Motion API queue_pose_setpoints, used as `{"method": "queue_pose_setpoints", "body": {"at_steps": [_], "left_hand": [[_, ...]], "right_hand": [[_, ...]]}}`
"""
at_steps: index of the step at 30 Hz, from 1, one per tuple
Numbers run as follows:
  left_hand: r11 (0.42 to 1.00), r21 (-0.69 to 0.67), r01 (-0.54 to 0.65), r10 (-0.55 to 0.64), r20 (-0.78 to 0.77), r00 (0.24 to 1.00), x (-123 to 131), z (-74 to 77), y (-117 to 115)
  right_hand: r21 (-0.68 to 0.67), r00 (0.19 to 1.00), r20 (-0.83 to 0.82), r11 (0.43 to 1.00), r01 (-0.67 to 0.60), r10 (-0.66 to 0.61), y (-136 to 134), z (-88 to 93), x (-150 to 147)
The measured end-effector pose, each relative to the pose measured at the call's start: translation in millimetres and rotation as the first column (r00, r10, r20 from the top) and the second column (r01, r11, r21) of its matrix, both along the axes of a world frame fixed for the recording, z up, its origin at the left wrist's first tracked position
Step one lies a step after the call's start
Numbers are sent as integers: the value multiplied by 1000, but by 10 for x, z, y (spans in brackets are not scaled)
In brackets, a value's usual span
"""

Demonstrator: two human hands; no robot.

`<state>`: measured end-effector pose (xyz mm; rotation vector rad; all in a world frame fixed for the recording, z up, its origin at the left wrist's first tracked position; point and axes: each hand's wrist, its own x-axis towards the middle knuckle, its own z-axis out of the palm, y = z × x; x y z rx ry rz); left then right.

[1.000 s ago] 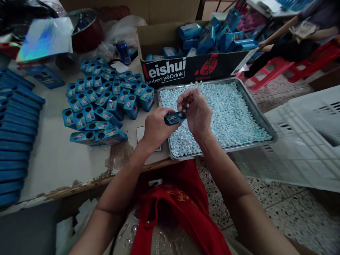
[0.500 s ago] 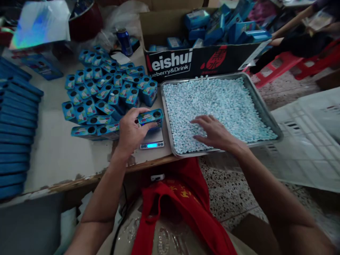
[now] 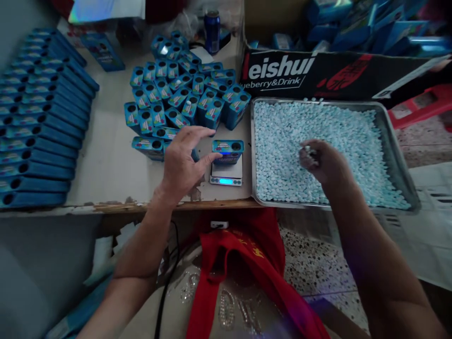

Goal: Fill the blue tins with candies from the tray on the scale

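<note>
A blue box with a round dark hole in its top stands on a small scale whose display glows blue. Just left of that box is my left hand, thumb and fingers spread, holding nothing. My right hand is curled around some pale candies above the metal tray. Small light-blue and white candies cover most of the tray. To the left of the scale stand several blue boxes grouped together, with holes facing up; white pieces show at a couple of the openings.
Rows of blue boxes line the table's left side. A black carton holding more blue boxes is behind the tray. A blue can stands at the back, and a red stool is at the right.
My left hand has let go of the box, which now stands on the scale. My right hand has closed on candies and lifted. The view has shifted left.
</note>
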<state>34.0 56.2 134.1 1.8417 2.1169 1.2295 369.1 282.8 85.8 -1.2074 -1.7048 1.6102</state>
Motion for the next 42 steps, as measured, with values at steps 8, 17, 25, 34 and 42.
{"method": "queue_pose_setpoints", "body": {"at_steps": [8, 17, 25, 34, 42], "left_hand": [[996, 38, -86, 86, -14, 996, -99, 126, -4], [981, 179, 72, -54, -103, 993, -86, 107, 90], [997, 14, 77, -75, -96, 993, -55, 104, 104], [988, -117, 97, -111, -116, 987, 181, -229, 293], [988, -85, 125, -123, 32, 992, 454, -168, 783]], "right_hand": [[-23, 965, -231, 993, 119, -121, -154, 48, -88], [-32, 979, -160, 992, 126, -129, -202, 83, -78], [-222, 909, -347, 962, 159, -230, -225, 1, -85], [-78, 950, -310, 997, 5, -29, -217, 51, -255], [-72, 780, -604, 986, 147, -161, -219, 355, -901]]}}
